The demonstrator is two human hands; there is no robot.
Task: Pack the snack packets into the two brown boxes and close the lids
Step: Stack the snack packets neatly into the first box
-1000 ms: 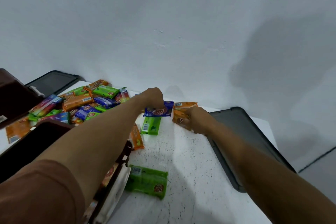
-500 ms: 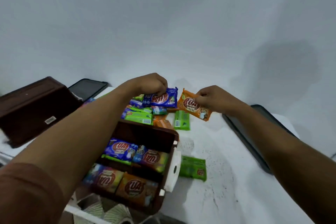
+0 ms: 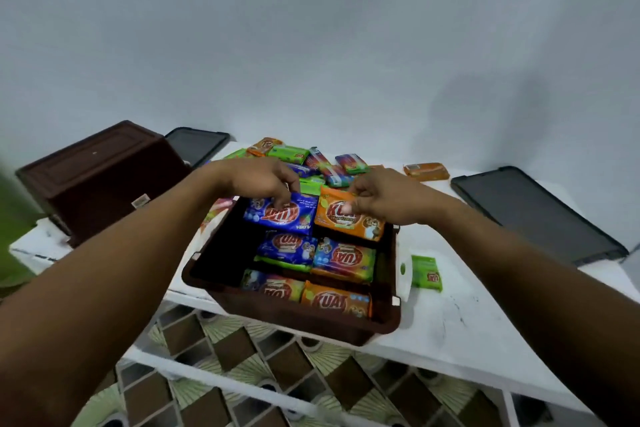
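Together, the left hand (image 3: 263,180) pinches a glossy blue snack packet (image 3: 281,217) and the right hand (image 3: 381,199) pinches an orange snack packet (image 3: 341,222) over the open brown plastic box (image 3: 294,317) below them.

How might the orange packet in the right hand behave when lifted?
Probably floppy: the orange packet, pinched at its edge by the right hand, hangs tilted. Likely light, since fingertips alone carry it. Its glossy wrapper may be slippery.

Your open box (image 3: 294,321) sits at the bench (image 3: 450,315) edge with four packets (image 3: 343,258) in two rows, a blue packet (image 3: 280,215) and an orange packet (image 3: 346,220) held over its far row.
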